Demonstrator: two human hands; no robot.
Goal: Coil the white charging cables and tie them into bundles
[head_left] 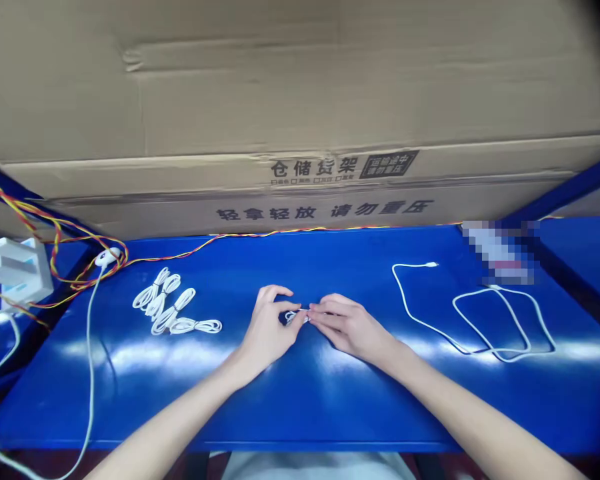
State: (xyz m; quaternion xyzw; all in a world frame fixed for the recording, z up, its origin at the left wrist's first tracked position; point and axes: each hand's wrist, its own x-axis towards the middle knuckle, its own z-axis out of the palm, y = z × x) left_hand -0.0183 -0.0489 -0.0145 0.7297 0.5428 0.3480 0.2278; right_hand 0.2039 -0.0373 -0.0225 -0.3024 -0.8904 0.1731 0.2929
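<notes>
Near the middle of the blue table point(220, 407), my left hand point(273, 323) and my right hand point(350, 325) meet at a small coiled white cable point(291, 316). Fingers and thumb of my left hand pinch its left part. The closed fingertips of my right hand hold its right end. Most of this coil is hidden by the fingers. To the left lie several bundled white cables point(195, 325), each tied around its middle. On the right, a loose white cable point(415, 325) is spread in wide loops.
Tall cardboard boxes point(300, 87) stand behind the table. Twisted red and yellow wires point(57, 233) run along the back and pile up at left, beside a white power strip point(23, 270). A white cord point(91, 360) crosses the left side. A blurred object lies at back right.
</notes>
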